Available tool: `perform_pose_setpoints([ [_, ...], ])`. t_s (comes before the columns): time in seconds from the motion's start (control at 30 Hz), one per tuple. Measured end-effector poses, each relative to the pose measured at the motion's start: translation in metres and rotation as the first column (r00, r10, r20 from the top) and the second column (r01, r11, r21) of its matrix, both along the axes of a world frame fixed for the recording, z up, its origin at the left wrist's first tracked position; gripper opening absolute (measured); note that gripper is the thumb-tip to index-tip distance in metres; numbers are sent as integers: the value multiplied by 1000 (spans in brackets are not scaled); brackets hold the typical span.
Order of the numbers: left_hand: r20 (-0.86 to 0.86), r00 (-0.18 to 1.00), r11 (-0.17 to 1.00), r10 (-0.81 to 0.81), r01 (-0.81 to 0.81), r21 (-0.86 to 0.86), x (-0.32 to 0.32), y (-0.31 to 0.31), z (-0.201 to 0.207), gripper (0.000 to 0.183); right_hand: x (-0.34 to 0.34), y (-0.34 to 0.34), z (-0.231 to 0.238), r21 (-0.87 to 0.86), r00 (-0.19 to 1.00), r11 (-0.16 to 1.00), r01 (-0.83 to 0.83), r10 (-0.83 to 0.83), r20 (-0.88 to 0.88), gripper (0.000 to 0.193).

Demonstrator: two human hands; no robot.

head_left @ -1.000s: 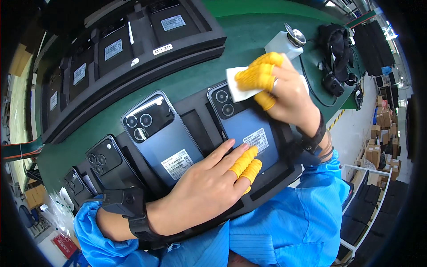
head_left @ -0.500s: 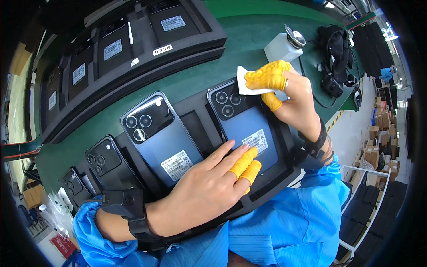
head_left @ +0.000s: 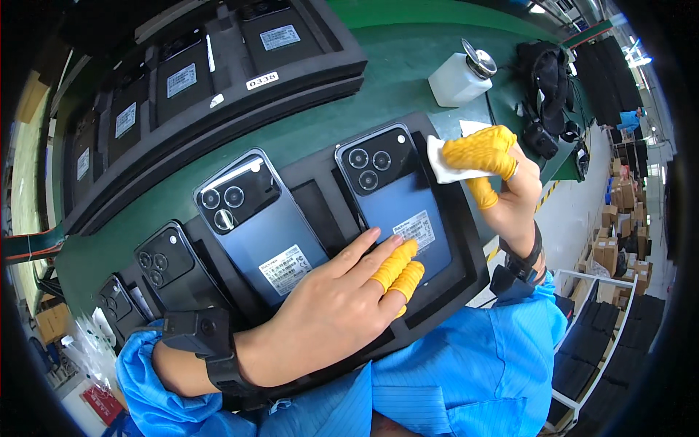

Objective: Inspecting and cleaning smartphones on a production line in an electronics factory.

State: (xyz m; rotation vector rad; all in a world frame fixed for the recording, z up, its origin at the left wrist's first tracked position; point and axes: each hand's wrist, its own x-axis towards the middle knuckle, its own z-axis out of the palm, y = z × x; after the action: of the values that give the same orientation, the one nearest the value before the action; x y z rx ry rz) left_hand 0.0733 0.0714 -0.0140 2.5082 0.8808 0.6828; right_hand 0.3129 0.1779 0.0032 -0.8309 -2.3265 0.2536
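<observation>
A blue smartphone (head_left: 397,204) lies back up at the right end of a black foam tray (head_left: 466,218), its camera block toward the far side. My left hand (head_left: 338,298) rests on its lower left part, fingers stretched out over the label, two of them in yellow finger cots. Just right of the phone's camera block, my right hand (head_left: 502,175) pinches a folded white wipe (head_left: 444,162) between fingers in yellow cots. To the left in the tray lie another blue phone (head_left: 262,218) and two darker phones (head_left: 178,266), all with their backs showing.
A second black foam tray (head_left: 298,93), holding several dark phones, stands at the far left on the green table (head_left: 393,80). Beyond my right hand is a white dispenser bottle (head_left: 459,76) with a metal top. Black straps and a camera-like device (head_left: 542,135) lie at the right.
My right hand has moved right with the wipe, off the phone's camera block, which now shows fully. My left hand has stayed on the phone.
</observation>
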Motion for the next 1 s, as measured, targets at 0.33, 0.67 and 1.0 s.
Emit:
perform_pose_setpoints([
  [0.33, -25, 1000, 1000, -6, 6, -14, 0, 1, 3, 27, -22, 3, -11, 173, 932, 932, -319, 275, 237, 34],
  [0.67, -22, 1000, 1000, -1, 1, -16, 0, 0, 3, 27, -21, 9, -8, 250, 962, 932, -262, 231, 145, 31],
  [1.0, -79, 997, 1000, 20, -20, -2, 0, 1, 4, 29, -16, 9, -6, 230, 929, 935, -270, 190, 316, 22],
])
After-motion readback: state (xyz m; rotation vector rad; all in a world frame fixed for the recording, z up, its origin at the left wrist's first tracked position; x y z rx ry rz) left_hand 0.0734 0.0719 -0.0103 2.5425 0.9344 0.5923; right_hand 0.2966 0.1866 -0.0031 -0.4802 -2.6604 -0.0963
